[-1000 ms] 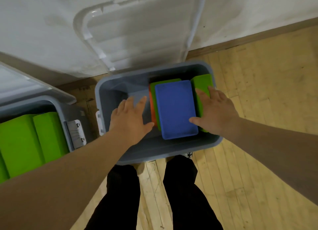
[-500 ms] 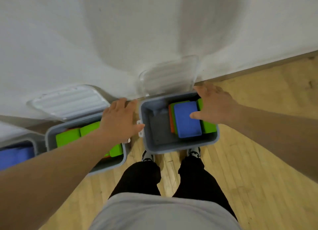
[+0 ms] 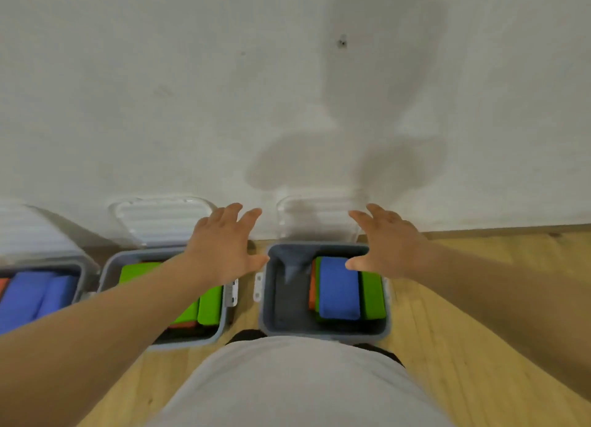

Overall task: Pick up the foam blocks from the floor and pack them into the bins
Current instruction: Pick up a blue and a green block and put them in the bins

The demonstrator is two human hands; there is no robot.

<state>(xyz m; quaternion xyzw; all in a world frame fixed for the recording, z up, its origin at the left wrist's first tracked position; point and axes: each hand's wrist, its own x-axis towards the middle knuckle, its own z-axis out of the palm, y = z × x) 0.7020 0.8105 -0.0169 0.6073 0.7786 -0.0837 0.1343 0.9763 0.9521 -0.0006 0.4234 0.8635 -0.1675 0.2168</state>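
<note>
With your left hand (image 3: 224, 250) and right hand (image 3: 388, 244) hovering either side of the grey bin (image 3: 263, 302), fingers (image 3: 235, 211) spread and empty, you'd best pack its bare left half beside the blue foam block (image 3: 339, 287).

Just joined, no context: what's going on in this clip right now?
A person stands over three open grey bins by the wall. Left hand and right hand are open, empty, held above them. Right bin: blue block on top, green block to its right, orange block edge to its left, left side bare. Middle bin holds green blocks, left bin blue blocks.
</note>
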